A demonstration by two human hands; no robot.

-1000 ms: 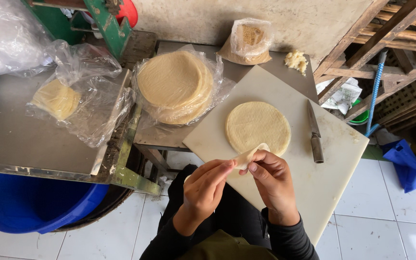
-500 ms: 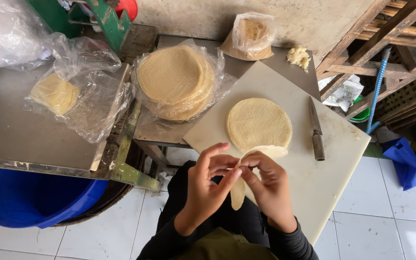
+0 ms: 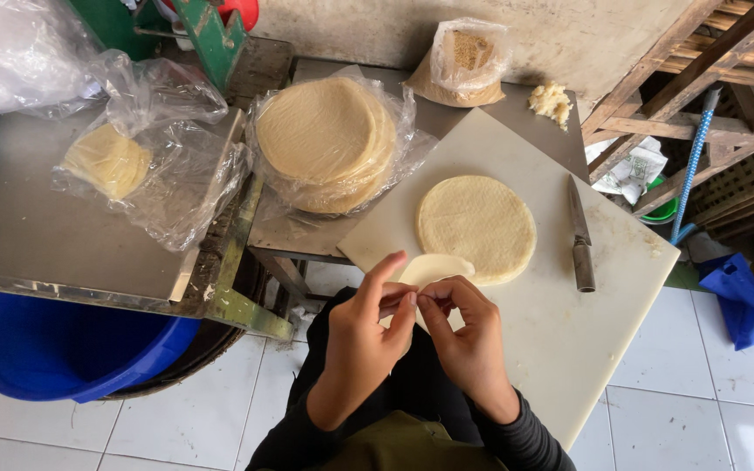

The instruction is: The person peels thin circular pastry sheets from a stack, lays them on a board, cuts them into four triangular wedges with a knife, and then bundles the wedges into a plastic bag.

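My left hand and my right hand meet above the near corner of a white cutting board. Both pinch a thin pale dough sheet that lifts off the near edge of a small stack of round dough wrappers lying on the board. The sheet is partly hidden behind my fingers. A knife lies on the board to the right of the stack.
A taller stack of wrappers on clear plastic sits left of the board. A smaller bagged stack lies on the metal table. A bag of brown filling and a dough lump are at the back. A blue tub stands below.
My hands have drawn together and closer to me, and the thin sheet has peeled up from the stack's near edge and is held between both hands.
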